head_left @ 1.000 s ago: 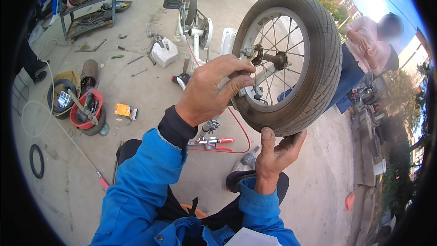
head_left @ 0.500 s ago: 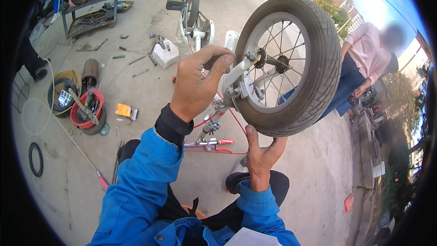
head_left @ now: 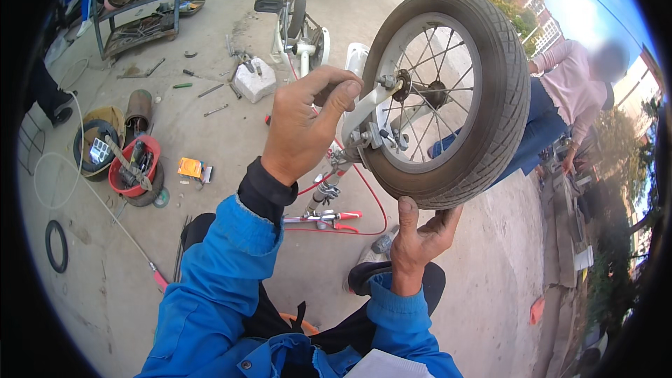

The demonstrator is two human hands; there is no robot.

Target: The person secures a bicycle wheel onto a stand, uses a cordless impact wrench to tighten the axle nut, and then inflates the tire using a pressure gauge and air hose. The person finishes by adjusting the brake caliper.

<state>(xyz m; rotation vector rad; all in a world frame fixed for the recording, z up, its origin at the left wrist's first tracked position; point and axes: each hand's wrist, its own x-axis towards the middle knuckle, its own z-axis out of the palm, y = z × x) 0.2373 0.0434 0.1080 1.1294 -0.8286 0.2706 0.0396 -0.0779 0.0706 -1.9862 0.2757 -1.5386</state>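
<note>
While the left hand [head_left: 304, 129] closes around the white fork [head_left: 364, 108] of a small bicycle, thumb and fingers curled over the blade near its top, the right hand [head_left: 420, 234] sits under the wheel [head_left: 448, 94] with its palm up and fingers loosely spread, thumb and fingertips touching the grey tyre at its lowest point. It props the tyre rather than gripping it. The wheel is held up in the air in front of the person, tilted, with its spokes and hub facing the camera and the axle nut seated at the fork end. Below the left hand the frame runs down toward red-handled brake levers [head_left: 329, 218] and a red cable [head_left: 371, 196] that loops over the concrete floor [head_left: 210, 133]. Both forearms wear blue sleeves [head_left: 210, 287].

On the floor to the left lie a red bucket [head_left: 133, 168] of tools resting in a tyre, an orange box [head_left: 190, 167], a loose black ring [head_left: 56, 245] and scattered hand tools. Farther back stands an upturned white bicycle [head_left: 297, 24] beside a white block [head_left: 255, 80], with a metal shelf [head_left: 136, 7] of parts at the upper left. To the right, behind the wheel, another person [head_left: 567, 105] in a pink top and blue trousers bends over.
</note>
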